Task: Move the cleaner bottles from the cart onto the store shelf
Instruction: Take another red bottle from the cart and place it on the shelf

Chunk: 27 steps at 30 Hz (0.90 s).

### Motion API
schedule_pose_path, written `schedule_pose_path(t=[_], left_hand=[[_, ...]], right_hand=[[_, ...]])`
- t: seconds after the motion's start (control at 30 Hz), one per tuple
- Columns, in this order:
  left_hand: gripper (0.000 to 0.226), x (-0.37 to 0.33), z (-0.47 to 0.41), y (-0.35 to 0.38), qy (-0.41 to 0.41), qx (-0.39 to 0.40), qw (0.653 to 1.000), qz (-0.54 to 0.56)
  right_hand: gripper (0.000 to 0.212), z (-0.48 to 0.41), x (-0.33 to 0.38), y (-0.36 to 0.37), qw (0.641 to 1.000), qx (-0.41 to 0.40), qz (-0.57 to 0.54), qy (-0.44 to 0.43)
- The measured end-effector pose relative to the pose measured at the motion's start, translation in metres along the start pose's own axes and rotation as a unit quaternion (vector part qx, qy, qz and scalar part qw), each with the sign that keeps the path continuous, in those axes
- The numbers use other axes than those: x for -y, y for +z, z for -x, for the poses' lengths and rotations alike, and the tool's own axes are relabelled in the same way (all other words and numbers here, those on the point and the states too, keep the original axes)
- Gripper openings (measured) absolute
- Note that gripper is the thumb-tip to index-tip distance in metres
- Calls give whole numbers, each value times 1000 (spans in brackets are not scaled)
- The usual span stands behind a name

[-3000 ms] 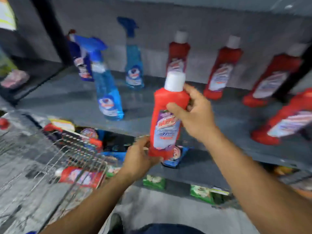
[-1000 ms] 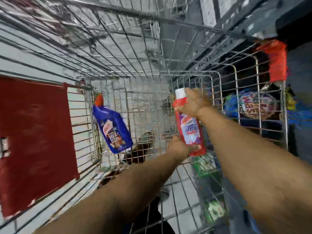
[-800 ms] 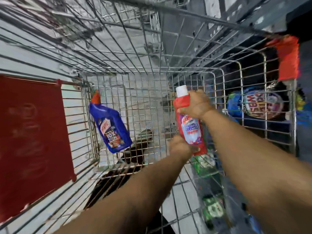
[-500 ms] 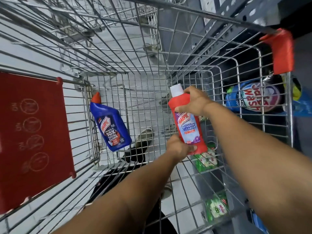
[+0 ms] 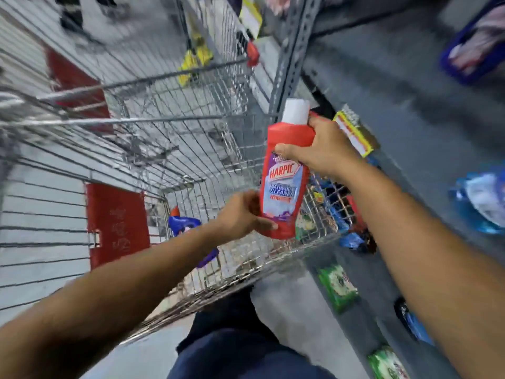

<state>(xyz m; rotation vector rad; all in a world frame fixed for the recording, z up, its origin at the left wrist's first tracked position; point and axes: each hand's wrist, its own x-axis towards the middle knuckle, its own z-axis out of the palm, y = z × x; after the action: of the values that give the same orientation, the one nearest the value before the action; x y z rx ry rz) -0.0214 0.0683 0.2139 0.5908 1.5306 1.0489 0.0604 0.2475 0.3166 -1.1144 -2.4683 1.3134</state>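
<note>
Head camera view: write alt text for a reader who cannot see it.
Two bare hands hold a red plastic cleaner bottle with a white cap above a silver wire shopping cart: the right hand grips its shoulder, the left hand its base. A blue bottle with an orange cap lies in the cart, and a grey metal store shelf stands to the right.

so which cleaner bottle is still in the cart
The blue bottle with the orange cap, low in the cart; the red bottle is held above it in both hands.

We see a pale grey floor [image 5: 281, 310] underfoot, a perforated grey metal upright [image 5: 287, 53] rising at the aisle's edge, and green packets [image 5: 337, 287] lined along a low dark ledge, all blurred.
</note>
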Motion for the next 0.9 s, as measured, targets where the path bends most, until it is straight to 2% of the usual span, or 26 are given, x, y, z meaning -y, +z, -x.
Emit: schedule_pose_path(t=[0.2,0.33,0.43,0.57,0.67,0.77,0.9], left_hand=[[48,-61,66,44,127,-8,990,-55],[58,-77,92,102,172,17,981,-87],[61,-90,90,166,212,64,967,-125],[57,-107,75,272,255,139,938,-188],[73,-108,66,362,271,186,917,-227],[79,-99,59,428,277,227,902,-244],[85,-94,43,463,282,239,895,-248]], right_hand=[[39,98,55,-66,991,-106,15,-79],[50,184,44,-104,977,-186,-49,-91],[51,254,9,-137,948,-290,-93,-95],[50,340,-42,-183,892,-442,-84,-52],[54,393,-78,-213,855,-518,-32,7],[66,423,-106,-234,842,-535,21,68],[92,438,-122,-248,833,-541,55,102]])
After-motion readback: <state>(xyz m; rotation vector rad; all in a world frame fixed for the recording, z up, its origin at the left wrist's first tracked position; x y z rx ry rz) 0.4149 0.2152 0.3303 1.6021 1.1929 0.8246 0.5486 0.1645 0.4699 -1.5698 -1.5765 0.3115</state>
